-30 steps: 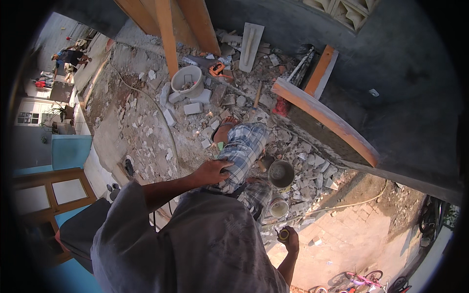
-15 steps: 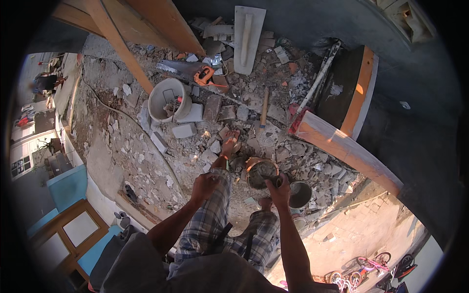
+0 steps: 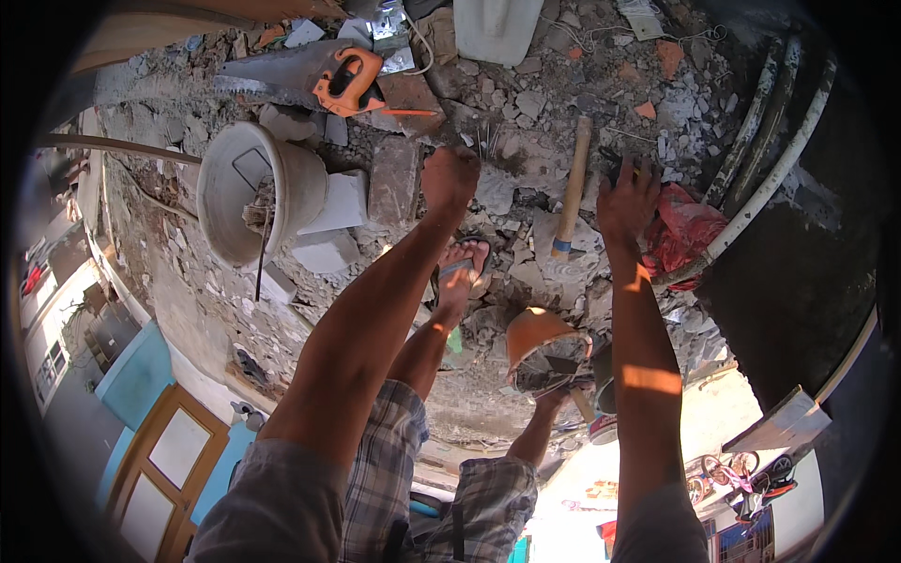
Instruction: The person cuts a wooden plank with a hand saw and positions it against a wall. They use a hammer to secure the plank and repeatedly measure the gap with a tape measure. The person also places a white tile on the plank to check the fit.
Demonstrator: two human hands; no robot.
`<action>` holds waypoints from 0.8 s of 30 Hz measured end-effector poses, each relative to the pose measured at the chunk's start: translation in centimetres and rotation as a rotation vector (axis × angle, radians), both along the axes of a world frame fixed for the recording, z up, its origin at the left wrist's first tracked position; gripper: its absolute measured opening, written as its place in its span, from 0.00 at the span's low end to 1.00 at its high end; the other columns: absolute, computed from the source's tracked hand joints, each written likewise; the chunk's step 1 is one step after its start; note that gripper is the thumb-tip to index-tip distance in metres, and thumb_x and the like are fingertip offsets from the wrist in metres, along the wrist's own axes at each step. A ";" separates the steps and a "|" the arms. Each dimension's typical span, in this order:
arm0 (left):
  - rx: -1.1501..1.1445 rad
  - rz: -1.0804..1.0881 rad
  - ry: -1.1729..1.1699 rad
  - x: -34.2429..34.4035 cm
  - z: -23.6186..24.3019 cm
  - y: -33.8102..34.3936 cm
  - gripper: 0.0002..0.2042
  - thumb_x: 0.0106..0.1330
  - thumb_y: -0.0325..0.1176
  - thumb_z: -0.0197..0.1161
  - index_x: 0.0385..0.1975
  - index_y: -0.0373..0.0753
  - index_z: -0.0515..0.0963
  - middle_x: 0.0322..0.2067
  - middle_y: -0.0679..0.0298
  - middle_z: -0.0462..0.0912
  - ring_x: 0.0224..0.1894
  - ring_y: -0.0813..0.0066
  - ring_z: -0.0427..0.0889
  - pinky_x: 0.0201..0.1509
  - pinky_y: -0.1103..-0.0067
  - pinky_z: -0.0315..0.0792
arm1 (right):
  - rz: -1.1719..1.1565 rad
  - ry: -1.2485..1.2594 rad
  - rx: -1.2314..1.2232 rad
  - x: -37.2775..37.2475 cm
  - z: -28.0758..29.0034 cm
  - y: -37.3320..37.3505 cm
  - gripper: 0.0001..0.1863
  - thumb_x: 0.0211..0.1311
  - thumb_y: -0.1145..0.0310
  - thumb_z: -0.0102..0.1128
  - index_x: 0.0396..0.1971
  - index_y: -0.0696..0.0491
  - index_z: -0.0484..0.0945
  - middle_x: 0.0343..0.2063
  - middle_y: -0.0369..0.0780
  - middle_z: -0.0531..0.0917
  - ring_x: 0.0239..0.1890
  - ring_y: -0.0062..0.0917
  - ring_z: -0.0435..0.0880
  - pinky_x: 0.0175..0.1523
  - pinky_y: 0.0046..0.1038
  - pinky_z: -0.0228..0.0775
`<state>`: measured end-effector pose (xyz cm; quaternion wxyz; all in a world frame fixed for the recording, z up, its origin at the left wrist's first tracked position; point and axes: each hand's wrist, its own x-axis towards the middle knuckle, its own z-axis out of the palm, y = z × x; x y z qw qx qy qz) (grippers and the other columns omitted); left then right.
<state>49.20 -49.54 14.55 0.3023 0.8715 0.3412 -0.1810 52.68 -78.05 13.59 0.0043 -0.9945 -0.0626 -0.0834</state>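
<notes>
Both my arms reach forward over the rubble. My left hand (image 3: 451, 178) is closed beside a rough grey brick (image 3: 394, 180); whatever is in its fingers, if anything, is hidden. My right hand (image 3: 629, 199) is lowered over the debris, its fingers bent and apart, by a small dark object I cannot make out. Between the hands lies a hammer (image 3: 572, 192) with a wooden handle. Closer to my feet, an orange bucket (image 3: 544, 336) is tilted, with a trowel (image 3: 563, 364) in it. A crumpled red plastic bag (image 3: 683, 233) touches the area beside my right wrist.
A pale bucket (image 3: 302, 192) holding a tool lies left, beside white blocks (image 3: 326, 251). An orange-handled saw (image 3: 300, 79) rests farther off. A long pale float (image 3: 496, 28) is at the top. Curved pipes (image 3: 791, 155) border the right side. My sandalled foot (image 3: 466, 258) stands amid loose rubble.
Both hands have moved forward, the left from my knee and the right from the bucket, leaving the trowel there. The view has shifted closer to the rubble, and the bucket now appears tilted.
</notes>
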 end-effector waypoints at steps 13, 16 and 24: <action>0.185 -0.109 -0.093 2.1 -5.1 -4.3 0.09 0.61 0.35 0.67 0.29 0.36 0.88 0.31 0.44 0.87 0.39 0.43 0.88 0.43 0.59 0.83 | -0.421 0.548 0.496 -7.1 -2.0 3.6 0.25 0.62 0.58 0.67 0.56 0.52 0.76 0.48 0.50 0.85 0.49 0.48 0.86 0.53 0.46 0.77; 0.253 -0.090 -0.066 2.2 -5.7 -5.4 0.09 0.61 0.34 0.66 0.27 0.34 0.86 0.31 0.45 0.88 0.38 0.43 0.89 0.42 0.59 0.83 | -0.389 0.539 0.463 -6.6 -2.8 3.6 0.25 0.60 0.63 0.65 0.56 0.56 0.73 0.43 0.52 0.84 0.46 0.50 0.85 0.51 0.49 0.78; 0.188 -0.182 -0.157 1.8 -1.8 -4.7 0.12 0.64 0.37 0.61 0.31 0.33 0.85 0.33 0.43 0.87 0.38 0.39 0.87 0.45 0.56 0.81 | -0.630 0.621 0.637 -4.1 3.7 5.9 0.23 0.62 0.60 0.66 0.49 0.60 0.73 0.36 0.58 0.86 0.40 0.54 0.87 0.49 0.50 0.78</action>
